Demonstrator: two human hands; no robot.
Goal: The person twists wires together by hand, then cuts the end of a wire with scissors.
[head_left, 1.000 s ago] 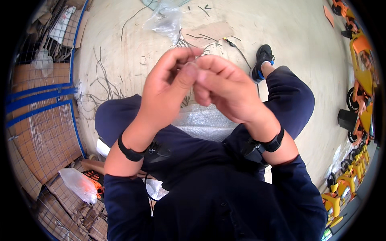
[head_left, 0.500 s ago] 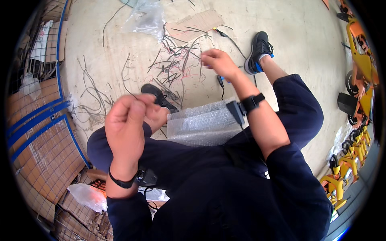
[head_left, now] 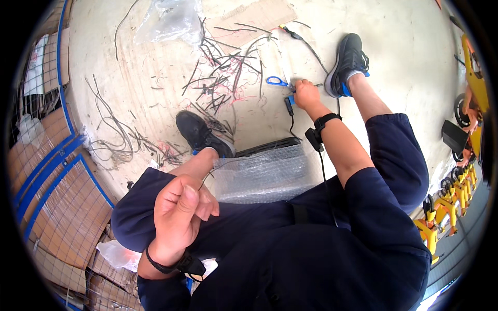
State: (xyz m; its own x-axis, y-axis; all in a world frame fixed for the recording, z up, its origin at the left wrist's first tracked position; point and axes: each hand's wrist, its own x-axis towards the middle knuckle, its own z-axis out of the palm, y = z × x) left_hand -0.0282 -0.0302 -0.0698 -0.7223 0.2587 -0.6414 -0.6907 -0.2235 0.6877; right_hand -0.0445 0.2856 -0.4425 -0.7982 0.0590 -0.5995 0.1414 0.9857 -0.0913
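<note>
My left hand (head_left: 179, 212) is raised over my left thigh, thumb and fingers pinched on a thin dark wire (head_left: 207, 179). The wire runs out from the fingertips toward the bubble wrap. Down on the floor near my right shoe, my right hand (head_left: 307, 95) is closed at a pair of scissors (head_left: 276, 81). One blue handle loop shows left of the fingers; the hand partly hides the rest. Beside that hand lies a black cable connector (head_left: 289, 106). Between my legs, clear bubble wrap (head_left: 264, 173) covers most of a long black object (head_left: 270, 146).
Many cut black wire pieces (head_left: 220, 83) and red strands litter the floor ahead. Beyond them lie a cardboard sheet (head_left: 251, 23) and a clear plastic bag (head_left: 171, 20). A blue-framed mesh cage (head_left: 65, 119) stands left; yellow machines (head_left: 472, 78) line the right.
My right hand has reached down to the scissors on the floor. My left hand has drawn back closer to my body with the wire. The view has shifted slightly.
</note>
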